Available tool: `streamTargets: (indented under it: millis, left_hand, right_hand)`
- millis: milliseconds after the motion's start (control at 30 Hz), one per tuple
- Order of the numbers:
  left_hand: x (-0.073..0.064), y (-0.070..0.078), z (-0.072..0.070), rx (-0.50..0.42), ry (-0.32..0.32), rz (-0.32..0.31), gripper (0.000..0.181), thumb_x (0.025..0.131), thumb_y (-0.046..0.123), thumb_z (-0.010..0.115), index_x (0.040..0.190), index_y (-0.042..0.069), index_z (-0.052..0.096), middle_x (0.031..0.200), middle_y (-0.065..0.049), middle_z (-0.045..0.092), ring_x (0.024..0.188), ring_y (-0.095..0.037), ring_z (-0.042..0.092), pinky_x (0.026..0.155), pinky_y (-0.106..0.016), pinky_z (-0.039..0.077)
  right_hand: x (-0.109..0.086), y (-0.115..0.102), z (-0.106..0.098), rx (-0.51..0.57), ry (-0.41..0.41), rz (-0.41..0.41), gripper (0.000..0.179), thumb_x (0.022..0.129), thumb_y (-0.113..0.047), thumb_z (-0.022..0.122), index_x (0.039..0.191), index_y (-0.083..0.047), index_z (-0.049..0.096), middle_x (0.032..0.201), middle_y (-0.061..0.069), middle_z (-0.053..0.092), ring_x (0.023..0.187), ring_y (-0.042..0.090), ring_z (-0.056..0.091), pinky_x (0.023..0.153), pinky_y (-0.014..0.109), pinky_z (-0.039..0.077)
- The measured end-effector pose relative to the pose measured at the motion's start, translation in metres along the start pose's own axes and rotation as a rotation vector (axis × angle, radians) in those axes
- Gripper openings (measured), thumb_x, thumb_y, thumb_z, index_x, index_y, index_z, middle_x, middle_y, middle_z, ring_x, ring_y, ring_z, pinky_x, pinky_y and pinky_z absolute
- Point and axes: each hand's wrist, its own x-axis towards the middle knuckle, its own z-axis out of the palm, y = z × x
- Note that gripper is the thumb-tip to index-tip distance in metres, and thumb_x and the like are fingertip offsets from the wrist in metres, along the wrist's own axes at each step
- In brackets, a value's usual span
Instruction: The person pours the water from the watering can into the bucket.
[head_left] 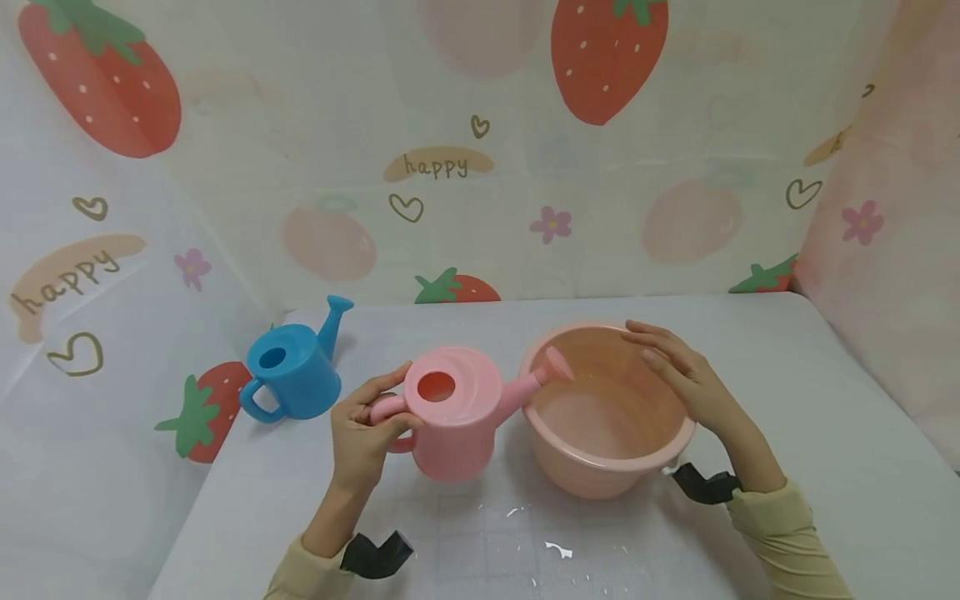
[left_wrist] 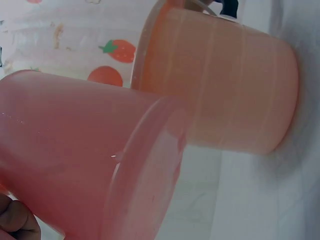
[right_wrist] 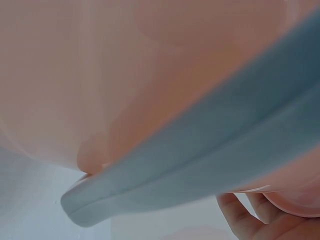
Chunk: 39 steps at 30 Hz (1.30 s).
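Observation:
My left hand (head_left: pixel 367 433) grips the handle of a pink watering can (head_left: pixel 453 433). Its round fill opening faces up, and its spout reaches over the near-left rim of a pinkish-orange basin (head_left: pixel 607 454). On the basin's right side rests my right hand (head_left: pixel 686 379), its fingers lying nearly straight across the rim. Curled fingers (left_wrist: pixel 17 217) show beside the can in the left wrist view. From the right wrist, the basin's wall (right_wrist: pixel 65 75) fills much of the frame, with fingertips (right_wrist: pixel 232 212) by its edge.
A blue watering can (head_left: pixel 300 375) stands at the table's back left. Shiny wet-looking spots (head_left: pixel 558 550) lie on the white table (head_left: pixel 825 417) in front of the basin. A blue-grey curved bar (right_wrist: pixel 185 150) crosses the right wrist view. Strawberry-printed sheets (head_left: pixel 480 242) surround the table.

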Motion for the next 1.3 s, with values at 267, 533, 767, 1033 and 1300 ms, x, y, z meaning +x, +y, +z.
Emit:
streamTargets:
  millis: [267,533,767,1033,1300]
  left_hand:
    - [0.004,0.002,-0.004,-0.004,-0.030,-0.030,0.045,0.076,-0.003,0.071,0.118,-0.010,0.056,0.099,0.004,0.071,0.084,-0.012,0.067,0.072,-0.026,0.055]
    - [0.007,0.009,-0.008,0.047,-0.079,-0.094,0.047,0.075,-0.005,0.072,0.120,-0.008,0.057,0.098,0.000,0.071,0.085,-0.014,0.066,0.068,-0.028,0.055]
    - [0.011,0.014,-0.016,0.134,-0.157,-0.155,0.051,0.075,-0.002,0.073,0.123,-0.002,0.056,0.105,0.002,0.069,0.092,-0.017,0.062,0.067,-0.027,0.054]
    - [0.011,0.016,-0.017,0.159,-0.172,-0.152,0.049,0.075,-0.001,0.073,0.122,-0.002,0.058,0.105,0.002,0.069,0.090,-0.018,0.061,0.065,-0.027,0.054]
    - [0.009,0.018,-0.015,0.190,-0.141,-0.143,0.049,0.074,-0.002,0.074,0.121,-0.001,0.059,0.106,0.007,0.068,0.091,-0.016,0.062,0.065,-0.027,0.054]
  right_hand:
    - [0.000,0.000,0.000,-0.018,0.002,0.003,0.034,0.099,-0.014,0.044,0.131,-0.016,0.052,0.144,0.001,0.039,0.136,0.011,0.029,0.101,0.010,0.026]
    - [0.000,-0.001,-0.001,-0.006,0.006,0.005,0.034,0.098,-0.012,0.044,0.131,-0.013,0.052,0.143,0.003,0.040,0.136,0.011,0.029,0.101,0.011,0.026]
    - [0.000,0.000,0.000,0.000,0.007,0.000,0.034,0.098,-0.012,0.044,0.131,-0.014,0.052,0.143,0.003,0.040,0.135,0.009,0.029,0.101,0.010,0.026]
    - [0.000,0.000,0.000,-0.002,0.006,-0.007,0.034,0.098,-0.012,0.043,0.131,-0.014,0.052,0.143,0.004,0.040,0.136,0.009,0.029,0.101,0.010,0.026]
    - [0.000,-0.003,0.000,-0.022,0.003,0.002,0.034,0.098,-0.014,0.044,0.131,-0.015,0.052,0.144,0.002,0.039,0.135,0.009,0.029,0.100,0.010,0.026]
